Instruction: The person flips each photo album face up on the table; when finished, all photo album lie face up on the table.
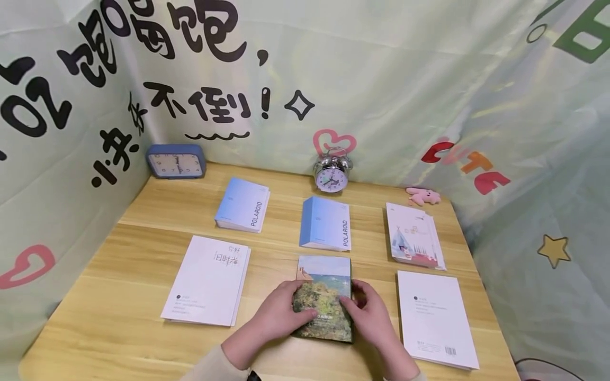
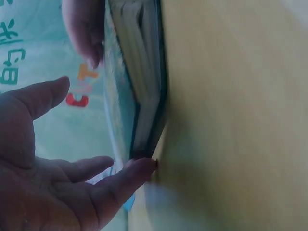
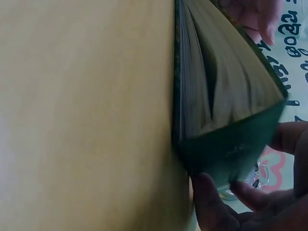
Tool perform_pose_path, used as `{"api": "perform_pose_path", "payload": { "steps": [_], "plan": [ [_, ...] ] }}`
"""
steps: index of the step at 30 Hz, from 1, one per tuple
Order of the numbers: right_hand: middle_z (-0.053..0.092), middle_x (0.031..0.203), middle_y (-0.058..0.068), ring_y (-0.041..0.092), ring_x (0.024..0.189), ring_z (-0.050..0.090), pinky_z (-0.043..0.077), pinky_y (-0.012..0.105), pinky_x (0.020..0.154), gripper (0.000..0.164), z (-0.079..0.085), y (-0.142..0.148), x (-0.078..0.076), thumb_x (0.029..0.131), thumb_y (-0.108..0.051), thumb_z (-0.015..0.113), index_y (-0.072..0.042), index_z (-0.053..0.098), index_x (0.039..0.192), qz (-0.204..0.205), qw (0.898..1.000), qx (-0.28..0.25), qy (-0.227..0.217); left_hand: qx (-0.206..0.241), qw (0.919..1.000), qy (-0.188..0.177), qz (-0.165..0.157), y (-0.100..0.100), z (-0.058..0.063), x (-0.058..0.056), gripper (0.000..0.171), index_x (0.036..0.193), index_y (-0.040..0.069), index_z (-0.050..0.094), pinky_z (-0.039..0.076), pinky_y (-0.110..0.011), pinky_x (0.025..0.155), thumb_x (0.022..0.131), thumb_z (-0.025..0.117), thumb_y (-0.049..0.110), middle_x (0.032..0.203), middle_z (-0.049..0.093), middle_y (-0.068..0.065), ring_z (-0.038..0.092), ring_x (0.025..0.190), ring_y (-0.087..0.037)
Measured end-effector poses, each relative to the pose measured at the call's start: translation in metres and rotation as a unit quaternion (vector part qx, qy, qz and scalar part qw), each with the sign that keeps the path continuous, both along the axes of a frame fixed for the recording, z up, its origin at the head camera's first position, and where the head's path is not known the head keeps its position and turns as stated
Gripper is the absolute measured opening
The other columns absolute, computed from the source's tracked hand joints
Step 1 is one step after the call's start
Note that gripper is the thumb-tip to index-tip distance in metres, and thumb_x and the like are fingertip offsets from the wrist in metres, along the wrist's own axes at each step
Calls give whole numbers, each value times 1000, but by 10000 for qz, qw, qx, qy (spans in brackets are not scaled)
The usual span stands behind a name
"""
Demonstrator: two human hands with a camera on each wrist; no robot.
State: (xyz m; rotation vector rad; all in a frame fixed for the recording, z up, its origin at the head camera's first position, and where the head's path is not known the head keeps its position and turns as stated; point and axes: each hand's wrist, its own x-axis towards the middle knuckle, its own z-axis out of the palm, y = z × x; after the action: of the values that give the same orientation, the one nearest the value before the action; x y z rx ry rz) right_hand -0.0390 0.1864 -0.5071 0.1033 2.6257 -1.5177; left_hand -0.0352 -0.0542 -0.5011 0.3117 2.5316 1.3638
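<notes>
A small photo album (image 1: 324, 296) with a painted landscape cover lies on the table in front of the person, its cover partly lettered "ALBUM". The left hand (image 1: 283, 312) is at its left side, where fingertips touch the page-side edge and the thumb stands apart above the cover in the left wrist view. From the right, the right hand (image 1: 374, 312) holds the album, fingers against the dark green spine (image 3: 236, 144) and thumb at the cover's edge. Loose pages (image 3: 226, 62) show between the covers, which spread wider toward the spine's top side.
Two blue POLAROID albums (image 1: 243, 205) stand behind. White albums lie at left (image 1: 207, 286) and right (image 1: 436, 323), and an illustrated one (image 1: 412, 235) is farther back. At the rear are a blue clock (image 1: 176, 161), a silver alarm clock (image 1: 331, 177) and a pink toy (image 1: 423, 196).
</notes>
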Motion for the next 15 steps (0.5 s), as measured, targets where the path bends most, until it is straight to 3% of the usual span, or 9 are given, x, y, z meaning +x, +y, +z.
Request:
{"api": "perform_pose_path", "payload": {
  "steps": [4, 10, 15],
  "plan": [
    [65, 129, 26, 21, 93, 63, 56, 27, 77, 52, -2, -1, 3, 98, -9, 76, 12, 54, 140, -156, 9995, -271, 46, -56, 9999, 91, 39, 6, 0, 3, 77, 145, -5, 58, 48, -62, 107, 89, 84, 41, 143, 60, -24, 58, 131, -45],
    [65, 130, 26, 22, 96, 64, 56, 27, 80, 47, -4, 2, 5, 97, -1, 70, 11, 55, 140, -282, 9991, -313, 107, 95, 9998, -41, 162, 7, 3, 1, 75, 143, -5, 60, 48, -64, 105, 90, 83, 42, 140, 62, -24, 60, 128, -47],
    [63, 131, 29, 21, 92, 62, 57, 30, 67, 49, -4, 5, 8, 97, 2, 67, 10, 53, 143, -320, 9961, -819, -9, 233, 9994, -168, 178, 5, 4, 0, 73, 143, -4, 61, 49, -64, 104, 91, 82, 43, 139, 64, -23, 61, 126, -46]
  ]
}}
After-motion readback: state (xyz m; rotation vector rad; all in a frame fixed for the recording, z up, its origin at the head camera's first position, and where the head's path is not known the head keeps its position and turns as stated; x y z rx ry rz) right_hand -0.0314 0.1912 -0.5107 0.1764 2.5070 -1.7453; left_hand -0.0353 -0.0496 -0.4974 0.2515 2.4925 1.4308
